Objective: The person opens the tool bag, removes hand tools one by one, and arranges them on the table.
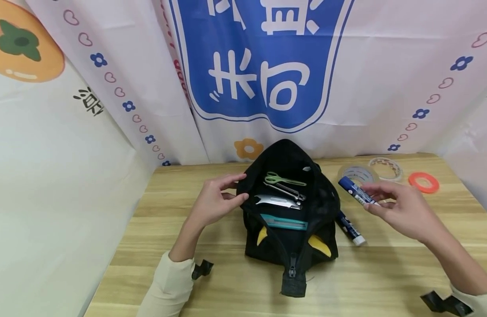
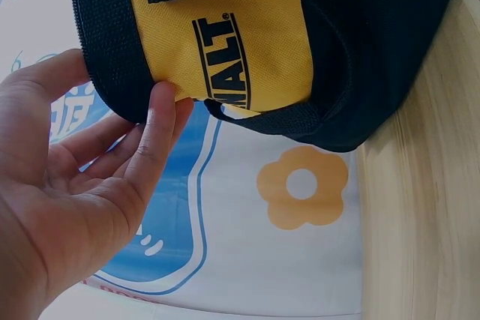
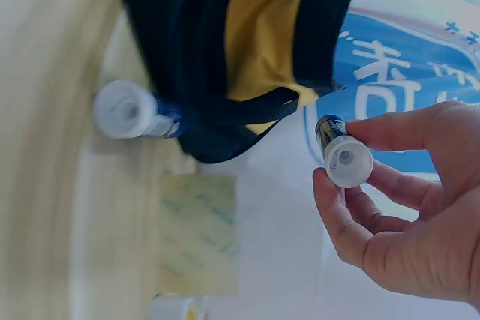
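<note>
A black tool bag with yellow panels stands unzipped on the table. My left hand pinches its left rim between thumb and fingers. Inside lie green-handled scissors, a slim cutter, a silver utility knife and a teal tool, perhaps another cutter. To the right of the bag, my right hand holds a blue glue stick by its white-ended part, above the table. A second glue stick lies against the bag's right side.
Behind the right hand, a wide clear tape roll, a narrower tape roll and an orange-red ring lie on the wooden table. A printed cloth hangs along the table's back edge.
</note>
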Motion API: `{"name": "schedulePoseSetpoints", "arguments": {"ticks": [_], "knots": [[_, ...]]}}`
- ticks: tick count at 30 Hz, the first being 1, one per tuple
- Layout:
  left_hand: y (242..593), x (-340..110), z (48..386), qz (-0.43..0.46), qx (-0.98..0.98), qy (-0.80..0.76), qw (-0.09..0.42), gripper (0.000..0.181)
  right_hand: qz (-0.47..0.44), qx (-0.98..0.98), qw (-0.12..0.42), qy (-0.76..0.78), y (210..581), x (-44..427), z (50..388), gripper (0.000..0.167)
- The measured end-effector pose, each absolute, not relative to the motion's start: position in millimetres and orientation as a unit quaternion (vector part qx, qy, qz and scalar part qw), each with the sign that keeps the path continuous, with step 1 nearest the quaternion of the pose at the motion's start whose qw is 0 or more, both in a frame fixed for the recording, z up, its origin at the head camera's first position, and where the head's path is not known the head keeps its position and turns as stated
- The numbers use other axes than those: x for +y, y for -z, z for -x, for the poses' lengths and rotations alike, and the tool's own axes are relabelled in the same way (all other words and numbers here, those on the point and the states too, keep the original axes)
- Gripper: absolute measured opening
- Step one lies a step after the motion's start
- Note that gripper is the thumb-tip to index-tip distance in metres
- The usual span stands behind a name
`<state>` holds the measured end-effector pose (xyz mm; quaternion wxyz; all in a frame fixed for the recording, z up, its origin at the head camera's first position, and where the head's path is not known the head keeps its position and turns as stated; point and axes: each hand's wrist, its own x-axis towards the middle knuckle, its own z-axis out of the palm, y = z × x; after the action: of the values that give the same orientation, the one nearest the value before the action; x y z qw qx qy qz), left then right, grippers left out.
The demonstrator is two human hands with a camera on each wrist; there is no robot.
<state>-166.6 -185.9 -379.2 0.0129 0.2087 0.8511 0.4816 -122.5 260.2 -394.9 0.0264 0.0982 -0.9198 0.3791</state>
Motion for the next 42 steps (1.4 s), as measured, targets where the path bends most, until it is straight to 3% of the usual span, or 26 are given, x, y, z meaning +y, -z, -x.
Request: {"name": "schedulePoseSetpoints", "arguments": {"ticks": [22,42], "knots": [[380,-187,166,-0.206,0.852,-0.48,0.016,0.049,-0.079,-0.929,-0.051,-0.357,455,278,118,0.044],[377,-184,166,-0.203,0.854,-0.479,0.016,0.048,-0.054,-0.93,-0.083,-0.354,467,275,112,0.045]]}}
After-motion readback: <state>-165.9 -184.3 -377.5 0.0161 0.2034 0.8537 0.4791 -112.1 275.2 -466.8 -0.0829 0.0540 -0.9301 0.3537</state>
